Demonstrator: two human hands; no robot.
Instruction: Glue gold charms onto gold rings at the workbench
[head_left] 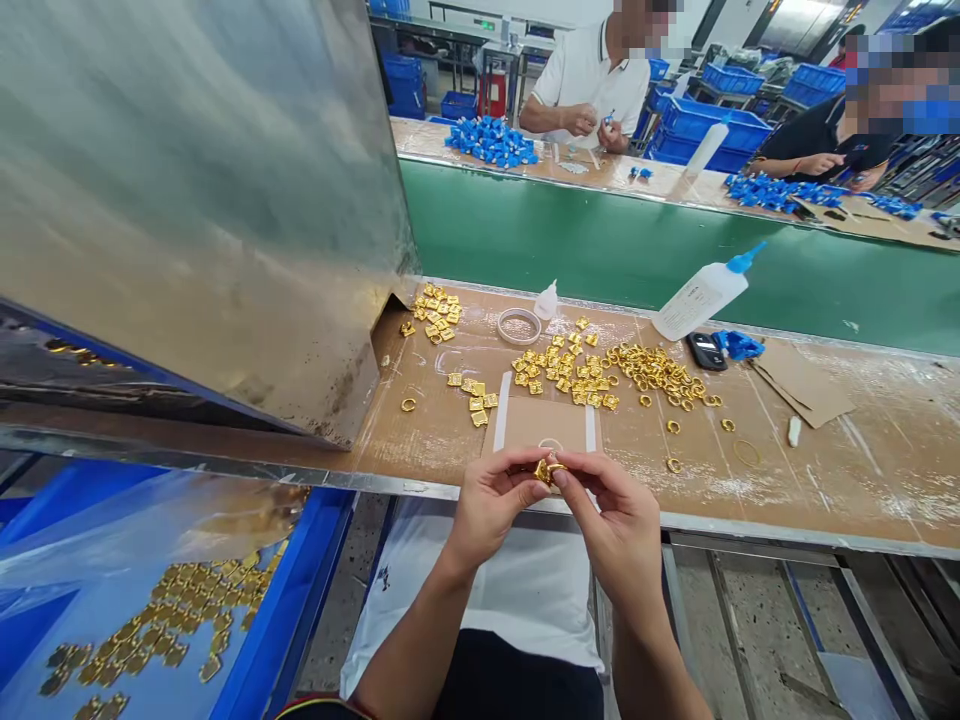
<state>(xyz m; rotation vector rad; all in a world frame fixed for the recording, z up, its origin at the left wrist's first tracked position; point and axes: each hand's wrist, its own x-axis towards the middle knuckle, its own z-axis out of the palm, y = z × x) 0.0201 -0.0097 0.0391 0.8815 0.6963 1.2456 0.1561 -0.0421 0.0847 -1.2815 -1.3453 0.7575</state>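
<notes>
Above the bench's front edge, my left hand (484, 505) pinches a small gold square piece (541, 470) between thumb and fingers. My right hand (622, 515) is closed on a gold ring (557, 467), which meets the square piece; whether they are joined I cannot tell. Just beyond my fingers lies a cardboard pad (547, 425) with white tape strips along its sides. Gold square pieces (562, 370) are heaped behind the pad, beside a pile of gold rings (660, 375). More square pieces (478, 402) lie to the left, near one loose ring (408, 405).
A metal housing (225, 200) rises at left. Behind the pieces are a tape roll (519, 326), a small dropper bottle (547, 300) and a large blue-tipped bottle (701, 298). A blue bin (315, 580) holds gold parts. Two people work beyond the green belt (525, 225).
</notes>
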